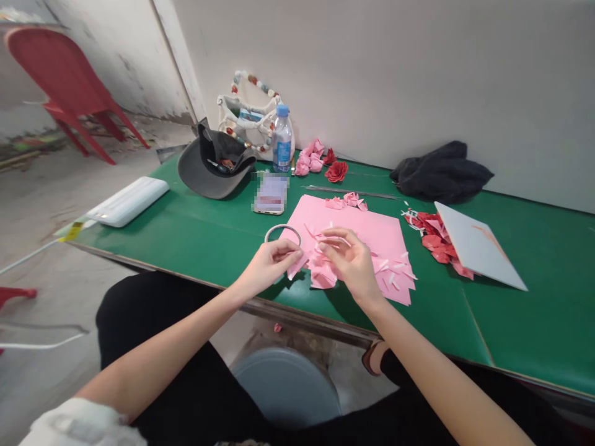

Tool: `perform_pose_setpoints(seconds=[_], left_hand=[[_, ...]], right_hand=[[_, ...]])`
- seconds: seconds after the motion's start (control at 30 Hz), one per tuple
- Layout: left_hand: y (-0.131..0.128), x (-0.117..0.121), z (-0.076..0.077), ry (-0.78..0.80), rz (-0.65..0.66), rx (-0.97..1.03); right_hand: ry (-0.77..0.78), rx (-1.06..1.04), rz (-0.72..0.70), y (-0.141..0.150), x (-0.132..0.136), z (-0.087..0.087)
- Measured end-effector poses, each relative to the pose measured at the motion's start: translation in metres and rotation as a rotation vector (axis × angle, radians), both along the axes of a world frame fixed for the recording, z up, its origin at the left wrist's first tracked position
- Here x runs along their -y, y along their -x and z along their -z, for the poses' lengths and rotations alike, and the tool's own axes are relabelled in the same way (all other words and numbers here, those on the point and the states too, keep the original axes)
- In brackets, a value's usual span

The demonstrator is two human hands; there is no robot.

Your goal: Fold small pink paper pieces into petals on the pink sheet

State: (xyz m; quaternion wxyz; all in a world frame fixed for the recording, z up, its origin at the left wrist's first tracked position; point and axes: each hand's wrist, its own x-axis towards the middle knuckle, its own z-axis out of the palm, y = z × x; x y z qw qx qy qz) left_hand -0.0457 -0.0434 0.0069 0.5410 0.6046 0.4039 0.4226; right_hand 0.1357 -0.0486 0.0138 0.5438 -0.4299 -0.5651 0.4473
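Note:
Both hands meet over the near edge of a green table [195,229], above a sheet of pink paper [372,232]. My left hand [272,263] is closed, pinching the corner of a small pink paper piece [320,272]. My right hand [348,257] is closed on the same folded pink piece from the other side. Loose pink and white paper scraps [395,272] lie on the sheet to the right of my hands. A roll of clear tape [282,232] lies just beyond my left hand. Folded pink petals [346,200] rest at the sheet's far edge.
A phone [270,193], a grey cap [216,167], a water bottle [281,139] and a beaded bag [246,114] stand at the back left. Paper roses [320,161], red paper pieces [432,235], a white board [478,244], dark cloth [441,170], a white device [127,201]. A grey bin [286,387] sits under the table.

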Motion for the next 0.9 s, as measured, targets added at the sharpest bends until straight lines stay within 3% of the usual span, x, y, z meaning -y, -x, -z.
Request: perform_pose_setpoints(seconds=[0.17,0.27,0.9], left_hand=[[-0.0015,0.003,-0.0014,0.052,-0.032,0.05],[-0.0016,0.0043,-0.0017,0.04,-0.022,0.043],[-0.0046,0.0083,0.0027,0.021,-0.044,-0.007]], right_hand=[[0.329,-0.206,-0.186,-0.0032,0.0012,-0.0057],[0.439,-0.25,-0.241,-0.0007,0.0039,-0.004],[0.472,-0.239,-0.114,0.0042,0.0029,0.0014]])
